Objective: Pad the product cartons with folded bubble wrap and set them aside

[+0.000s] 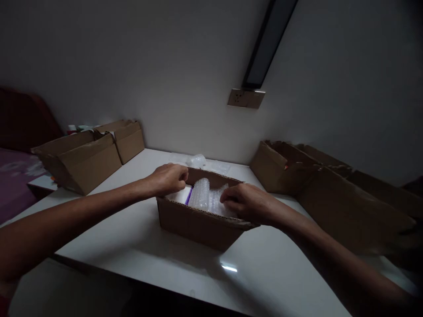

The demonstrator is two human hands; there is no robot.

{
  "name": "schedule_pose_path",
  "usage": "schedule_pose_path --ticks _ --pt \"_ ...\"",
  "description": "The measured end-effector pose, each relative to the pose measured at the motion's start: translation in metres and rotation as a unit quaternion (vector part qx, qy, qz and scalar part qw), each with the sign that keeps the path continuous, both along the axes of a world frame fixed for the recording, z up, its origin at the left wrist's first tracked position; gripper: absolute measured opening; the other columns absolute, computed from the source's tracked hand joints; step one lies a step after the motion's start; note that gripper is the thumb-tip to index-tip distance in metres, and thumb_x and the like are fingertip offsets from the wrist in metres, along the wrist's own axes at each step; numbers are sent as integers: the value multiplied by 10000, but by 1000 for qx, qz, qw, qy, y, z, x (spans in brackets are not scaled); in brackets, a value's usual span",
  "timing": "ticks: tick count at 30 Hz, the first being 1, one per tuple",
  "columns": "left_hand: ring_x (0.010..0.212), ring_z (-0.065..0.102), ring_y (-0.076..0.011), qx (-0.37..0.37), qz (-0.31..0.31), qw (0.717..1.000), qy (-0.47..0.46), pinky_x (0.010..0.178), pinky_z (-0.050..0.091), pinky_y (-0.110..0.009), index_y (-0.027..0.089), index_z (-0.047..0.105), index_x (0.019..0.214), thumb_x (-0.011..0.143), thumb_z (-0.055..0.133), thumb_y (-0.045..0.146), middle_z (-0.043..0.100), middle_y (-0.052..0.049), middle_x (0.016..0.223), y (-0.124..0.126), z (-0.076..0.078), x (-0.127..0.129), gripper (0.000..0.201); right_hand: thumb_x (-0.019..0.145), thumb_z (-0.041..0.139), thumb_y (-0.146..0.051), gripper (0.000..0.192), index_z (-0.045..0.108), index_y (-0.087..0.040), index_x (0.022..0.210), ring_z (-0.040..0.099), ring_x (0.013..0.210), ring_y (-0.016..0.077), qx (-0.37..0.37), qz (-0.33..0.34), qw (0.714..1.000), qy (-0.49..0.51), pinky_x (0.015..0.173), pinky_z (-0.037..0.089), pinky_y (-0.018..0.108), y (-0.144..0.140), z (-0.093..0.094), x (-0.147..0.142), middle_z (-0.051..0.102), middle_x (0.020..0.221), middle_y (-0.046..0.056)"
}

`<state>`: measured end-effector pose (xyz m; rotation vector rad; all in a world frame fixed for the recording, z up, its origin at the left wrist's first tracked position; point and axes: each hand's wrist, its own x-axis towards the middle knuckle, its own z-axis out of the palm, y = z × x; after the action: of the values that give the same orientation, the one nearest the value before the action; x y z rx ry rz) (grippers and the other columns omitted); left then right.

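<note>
Fingers of both hands seemingly curl onto bubble wrap (205,196) inside carton (198,224).

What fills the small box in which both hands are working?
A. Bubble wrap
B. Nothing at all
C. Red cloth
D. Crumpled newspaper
A: clear bubble wrap lies inside the small box, with the left hand at its far left corner and the right hand resting on the wrap.
</note>
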<state>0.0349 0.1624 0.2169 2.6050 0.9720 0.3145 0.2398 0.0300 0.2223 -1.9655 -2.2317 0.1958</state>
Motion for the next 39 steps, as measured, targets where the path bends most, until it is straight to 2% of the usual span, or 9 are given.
schedule_pose_path --ticks 4,7,16,23,27,31,33,36,39 --pt "908 607 -198 97 -127 985 -63 774 438 -297 194 692 963 868 566 245 670 -49 975 -16 7 7 166 815 529 -151 220 741 -199 784 566 598 136 -53 26 998 -18 562 347 245 3 4 -6 695 682 10" --pt "1015 617 -229 90 -214 973 -7 862 458 -326 200 712 1025 882 618 318 655 -71 1070 -25 6 22 208 853 530 -187 227 753 -191 896 601 683 160 -96 -15 993 -60 609 352 262 4 8 -9 723 780 42" --pt "1175 567 -245 21 -289 955 69 1008 428 -357 170 700 1125 865 640 259 676 -102 1181 -17 0 23 281 857 520 -164 448 645 -227 1283 669 854 214 -120 0 988 -97 694 391 278 -1 12 -13 749 961 66" --pt "1242 534 -239 -9 -331 939 94 1053 413 -349 173 659 1193 840 670 233 636 -96 1297 -9 -2 26 359 875 539 -201 287 722 -222 1095 666 815 195 -110 26 988 -106 702 408 276 -1 12 -14 748 970 68" --pt "1226 545 -229 5 -292 952 88 1061 403 -337 185 667 1191 851 642 254 619 -91 1286 -13 -1 22 348 879 537 -195 252 735 -214 1034 671 809 208 -137 17 981 -135 684 399 281 0 14 -19 751 938 75" --pt "1154 587 -302 50 -112 989 83 982 454 -437 207 610 1284 866 596 460 608 -128 1233 -26 3 10 489 889 549 -221 219 728 -216 1016 658 773 187 -125 26 986 -106 683 396 267 -1 11 -13 745 890 53" --pt "1122 601 -339 54 -66 991 101 948 464 -491 216 588 1308 841 568 597 617 -135 1191 -31 4 9 602 909 521 -219 240 731 -219 1025 658 770 180 -103 30 991 -79 692 395 267 0 6 -9 748 879 46" --pt "1079 616 -353 65 -76 990 100 908 485 -503 223 621 1245 812 544 665 611 -135 1173 -37 4 19 624 893 524 -186 289 731 -230 1090 665 811 173 -43 23 998 -31 698 392 253 3 0 -6 758 934 42" --pt "1017 636 -338 63 -98 985 124 842 518 -466 208 635 1169 782 610 556 600 -139 1167 -40 1 32 521 854 541 -148 285 741 -227 1042 656 800 161 -14 0 999 -31 658 368 239 3 -1 -8 759 932 36"
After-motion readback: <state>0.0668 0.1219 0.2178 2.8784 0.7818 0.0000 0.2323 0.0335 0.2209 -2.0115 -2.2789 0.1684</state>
